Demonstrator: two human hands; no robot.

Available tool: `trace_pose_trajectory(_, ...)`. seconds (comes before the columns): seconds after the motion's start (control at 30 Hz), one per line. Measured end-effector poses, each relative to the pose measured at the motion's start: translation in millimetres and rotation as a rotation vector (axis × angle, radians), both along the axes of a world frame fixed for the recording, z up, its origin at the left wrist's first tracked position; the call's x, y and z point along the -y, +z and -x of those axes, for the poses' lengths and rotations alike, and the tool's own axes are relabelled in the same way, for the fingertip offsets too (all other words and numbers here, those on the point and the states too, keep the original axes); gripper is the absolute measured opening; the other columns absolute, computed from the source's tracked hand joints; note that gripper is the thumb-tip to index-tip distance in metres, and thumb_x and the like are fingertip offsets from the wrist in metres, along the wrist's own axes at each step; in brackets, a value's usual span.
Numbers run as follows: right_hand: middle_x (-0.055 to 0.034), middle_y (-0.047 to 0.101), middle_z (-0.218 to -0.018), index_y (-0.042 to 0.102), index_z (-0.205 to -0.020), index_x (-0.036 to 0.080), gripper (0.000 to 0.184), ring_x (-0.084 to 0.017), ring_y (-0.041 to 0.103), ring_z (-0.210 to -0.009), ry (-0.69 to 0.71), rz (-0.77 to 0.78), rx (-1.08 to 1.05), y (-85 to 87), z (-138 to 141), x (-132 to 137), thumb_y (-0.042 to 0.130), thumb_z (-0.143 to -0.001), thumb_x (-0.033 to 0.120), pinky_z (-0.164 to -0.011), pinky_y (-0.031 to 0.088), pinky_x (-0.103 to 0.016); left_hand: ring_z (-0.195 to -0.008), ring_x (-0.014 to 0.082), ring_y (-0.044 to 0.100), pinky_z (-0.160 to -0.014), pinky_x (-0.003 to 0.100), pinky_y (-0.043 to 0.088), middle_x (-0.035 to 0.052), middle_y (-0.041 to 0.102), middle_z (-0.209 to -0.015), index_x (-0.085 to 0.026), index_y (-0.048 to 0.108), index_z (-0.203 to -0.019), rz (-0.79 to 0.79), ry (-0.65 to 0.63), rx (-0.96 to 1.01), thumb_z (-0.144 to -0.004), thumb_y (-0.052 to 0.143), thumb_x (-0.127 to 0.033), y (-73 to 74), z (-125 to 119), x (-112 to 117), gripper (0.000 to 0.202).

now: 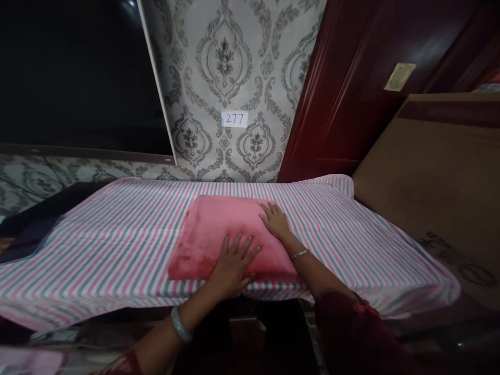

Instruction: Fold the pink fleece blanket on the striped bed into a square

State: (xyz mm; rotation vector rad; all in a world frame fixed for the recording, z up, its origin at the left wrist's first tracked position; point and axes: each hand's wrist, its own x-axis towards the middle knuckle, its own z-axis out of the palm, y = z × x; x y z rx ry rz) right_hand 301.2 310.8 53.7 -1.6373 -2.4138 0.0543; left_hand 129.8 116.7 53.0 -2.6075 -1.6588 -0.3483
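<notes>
A folded pink plush cloth, perhaps a blanket, lies flat in a rough rectangle on a striped sheet. My left hand rests on its near part with fingers spread, and the thumb reaches toward the front edge. At the cloth's right side, my right hand lies palm down near the far corner, fingers stretched out. Neither hand grips anything. The cloth's surface under both palms is hidden.
The sheet hangs over the table's front edge. A large cardboard box stands at the right, by a dark red door. A television is at the upper left. A paper label marked 277 is on the patterned wall.
</notes>
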Motion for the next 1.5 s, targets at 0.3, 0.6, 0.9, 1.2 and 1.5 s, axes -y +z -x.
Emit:
trace_pose_trajectory(0.3, -0.0104, 0.021, -0.169, 0.029, -0.163, 0.025, 0.057, -0.035, 0.015, -0.155, -0.004, 0.092, 0.077, 20.4, 2.7, 7.0, 0.033, -0.109, 0.043, -0.119, 0.026, -0.064, -0.155, 0.0387, 0.022, -0.122, 0.067, 0.018, 0.0102, 0.033, -0.167, -0.027, 0.034, -0.159, -0.134, -0.007, 0.005, -0.088, 0.067, -0.038, -13.3, 4.9, 2.0, 0.079)
trace_pose_trajectory(0.6, -0.0016, 0.019, -0.169, 0.03, -0.161, 0.033, 0.052, -0.028, 0.008, -0.157, 0.863, 0.102, 0.125, 30.5, 25.3, 57.4, 0.031, -0.11, 0.044, -0.123, 0.011, -0.062, -0.146, 0.0356, 0.04, -0.122, 0.058, 0.021, 0.0116, 0.051, -0.154, -0.025, 0.052, -0.147, -0.463, 0.037, 0.08, -0.09, 0.065, -0.034, -41.0, 1.1, 26.0, 0.059)
trace_pose_trajectory(0.9, -0.0008, 0.013, -0.17, 0.025, -0.163, 0.033, 0.058, -0.032, 0.012, -0.156, 0.653, 0.185, 0.099, 18.2, 78.3, -39.7, 0.03, -0.108, 0.052, -0.122, 0.013, -0.065, -0.154, 0.0347, 0.026, -0.125, 0.054, 0.015, 0.0083, 0.05, -0.156, -0.025, 0.058, -0.143, -0.55, 0.065, 0.123, -0.09, 0.066, -0.037, -60.4, -4.7, 25.4, 0.055)
trace_pose_trajectory(1.2, -0.0014, 0.022, -0.169, 0.03, -0.162, 0.033, 0.06, -0.027, 0.009, -0.157, 0.527, 0.376, -0.011, 5.0, 94.3, -90.4, 0.022, -0.107, 0.057, -0.125, 0.011, -0.058, -0.151, 0.0381, 0.033, -0.125, 0.058, 0.019, 0.0106, 0.054, -0.153, -0.022, 0.068, -0.128, -0.647, 0.087, 0.206, -0.084, 0.066, -0.027, -77.1, -13.1, 17.2, 0.044)
trace_pose_trajectory(1.5, -0.0079, 0.028, -0.167, 0.034, -0.161, 0.028, 0.058, -0.03, 0.022, -0.154, 0.432, 0.177, 0.076, 5.9, 94.9, -78.1, 0.022, -0.109, 0.051, -0.123, 0.02, -0.058, -0.154, 0.0361, 0.027, -0.126, 0.056, 0.012, 0.009, 0.046, -0.16, -0.025, 0.059, -0.141, -0.57, 0.099, 0.131, -0.087, 0.066, -0.035, -68.3, -10.2, 25.7, 0.056)
